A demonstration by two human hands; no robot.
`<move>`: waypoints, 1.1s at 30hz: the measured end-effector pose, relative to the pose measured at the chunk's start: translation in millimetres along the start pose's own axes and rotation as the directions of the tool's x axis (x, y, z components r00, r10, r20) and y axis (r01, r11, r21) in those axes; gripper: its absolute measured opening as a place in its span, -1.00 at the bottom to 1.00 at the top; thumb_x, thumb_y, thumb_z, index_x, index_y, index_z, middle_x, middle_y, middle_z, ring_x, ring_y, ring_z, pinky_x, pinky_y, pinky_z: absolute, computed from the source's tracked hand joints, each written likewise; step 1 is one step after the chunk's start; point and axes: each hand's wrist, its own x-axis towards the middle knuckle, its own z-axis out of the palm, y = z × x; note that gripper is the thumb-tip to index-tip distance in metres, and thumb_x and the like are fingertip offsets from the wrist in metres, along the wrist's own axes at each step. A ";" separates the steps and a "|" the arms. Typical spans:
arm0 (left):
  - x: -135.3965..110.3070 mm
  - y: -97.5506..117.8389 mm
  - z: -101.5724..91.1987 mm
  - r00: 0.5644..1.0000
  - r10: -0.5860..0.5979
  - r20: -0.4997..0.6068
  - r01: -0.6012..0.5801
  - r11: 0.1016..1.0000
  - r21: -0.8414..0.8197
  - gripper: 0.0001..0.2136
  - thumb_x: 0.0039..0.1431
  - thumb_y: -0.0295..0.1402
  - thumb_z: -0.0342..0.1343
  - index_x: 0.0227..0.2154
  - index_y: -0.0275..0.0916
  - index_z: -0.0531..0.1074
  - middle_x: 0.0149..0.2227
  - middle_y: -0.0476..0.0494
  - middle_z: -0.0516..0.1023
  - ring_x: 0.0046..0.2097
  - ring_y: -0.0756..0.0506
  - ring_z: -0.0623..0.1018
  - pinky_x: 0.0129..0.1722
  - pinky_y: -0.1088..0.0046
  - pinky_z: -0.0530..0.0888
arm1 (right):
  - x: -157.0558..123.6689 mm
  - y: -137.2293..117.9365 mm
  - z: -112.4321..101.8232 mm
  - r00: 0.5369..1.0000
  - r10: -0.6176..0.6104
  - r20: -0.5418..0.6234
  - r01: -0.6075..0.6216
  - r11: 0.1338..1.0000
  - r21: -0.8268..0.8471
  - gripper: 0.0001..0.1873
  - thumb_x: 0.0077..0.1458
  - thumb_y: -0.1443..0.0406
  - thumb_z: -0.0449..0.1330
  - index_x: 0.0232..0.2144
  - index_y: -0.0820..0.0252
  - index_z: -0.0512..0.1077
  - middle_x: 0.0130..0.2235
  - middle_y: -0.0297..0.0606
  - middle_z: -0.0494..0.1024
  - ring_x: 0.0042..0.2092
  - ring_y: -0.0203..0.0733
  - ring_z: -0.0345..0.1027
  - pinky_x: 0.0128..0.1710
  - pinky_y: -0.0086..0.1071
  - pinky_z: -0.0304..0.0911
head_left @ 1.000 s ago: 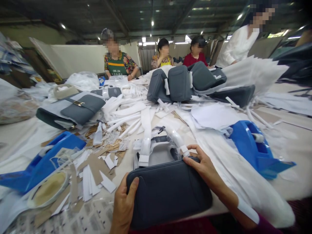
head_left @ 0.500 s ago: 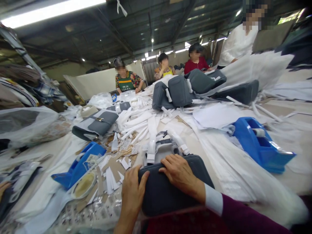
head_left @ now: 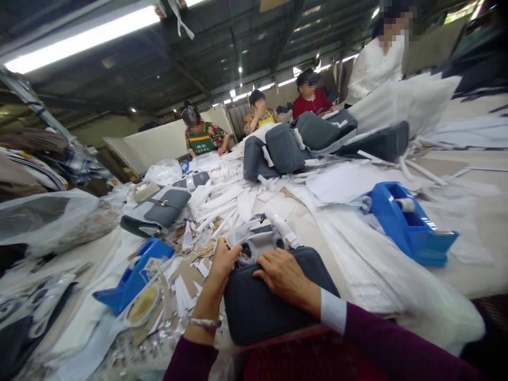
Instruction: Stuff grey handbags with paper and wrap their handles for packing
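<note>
Under a dark factory roof with a long fluorescent tube point(head_left: 83, 39), a cream-covered worktable point(head_left: 313, 238) stretches away from the person. Toward its left edge lie a bulging clear plastic bag point(head_left: 47, 217), a blue plastic tape dispenser point(head_left: 135, 278) and a grey handbag with a gold buckle point(head_left: 159, 209), among brown card scraps point(head_left: 186, 280). At the near edge, the left hand point(head_left: 220, 270) is raised, fingers curled just above a dark slate-grey zipped case point(head_left: 270, 301); whether they pinch anything cannot be told. The right hand point(head_left: 281, 275) lies open and flat on the case, a firm press that should keep it from sliding. Mid-table, white strap strips point(head_left: 222, 180) and grey padded bags point(head_left: 283, 151) are heaped; a second blue tape dispenser point(head_left: 408, 227) stands toward the right edge. Beyond the far edge sit a co-worker in a green apron point(head_left: 200, 140) and another in a red top point(head_left: 309, 100), while a third in a white blouse point(head_left: 375, 66) stands at the right.
</note>
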 end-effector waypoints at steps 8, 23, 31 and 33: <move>-5.2 -4.5 19.2 0.903 0.306 -0.303 -0.114 0.849 0.516 -0.64 0.02 -0.39 0.13 -0.09 -0.36 0.30 -0.08 -0.36 0.40 0.01 -0.31 0.39 0.02 0.02 0.32 | 2.6 3.0 6.5 0.999 0.042 0.033 -0.042 0.999 -0.004 -0.81 0.16 0.17 0.17 -0.36 0.19 0.38 -0.34 -0.22 0.48 -0.28 -0.10 0.32 -0.24 -0.25 0.16; -20.0 -12.1 45.0 0.755 0.551 0.356 -0.620 0.425 0.659 -0.77 0.29 -0.45 -0.14 -0.14 -0.18 0.40 -0.12 -0.14 0.45 -0.04 -0.16 0.35 0.01 0.21 0.33 | 11.2 31.9 -23.4 0.826 0.434 -0.360 -0.386 0.900 0.201 -0.56 0.08 0.27 0.16 0.01 0.22 0.21 -0.08 0.01 0.40 -0.02 0.10 0.28 -0.07 -0.05 0.22; -18.9 -22.1 47.4 0.749 0.556 0.362 -0.622 0.399 0.674 -0.68 0.20 -0.26 0.07 0.00 -0.23 0.33 -0.01 -0.18 0.42 0.06 -0.24 0.32 0.07 0.15 0.31 | 22.5 91.8 -18.8 0.755 0.491 0.433 -0.639 0.408 0.652 -0.70 0.06 0.10 0.13 -0.30 0.22 0.29 -0.39 -0.28 0.47 -0.41 -0.22 0.36 -0.40 -0.39 0.21; -18.0 -25.0 49.8 0.742 0.569 0.354 -0.622 0.389 0.679 -0.63 0.21 -0.28 0.05 0.06 -0.25 0.28 0.08 -0.19 0.37 0.09 -0.25 0.29 0.09 0.13 0.29 | 13.6 103.0 -13.5 0.736 0.375 0.563 -0.656 0.191 0.730 -0.67 0.11 0.05 0.07 -0.33 0.24 0.29 -0.36 -0.25 0.48 -0.42 -0.27 0.35 -0.42 -0.42 0.21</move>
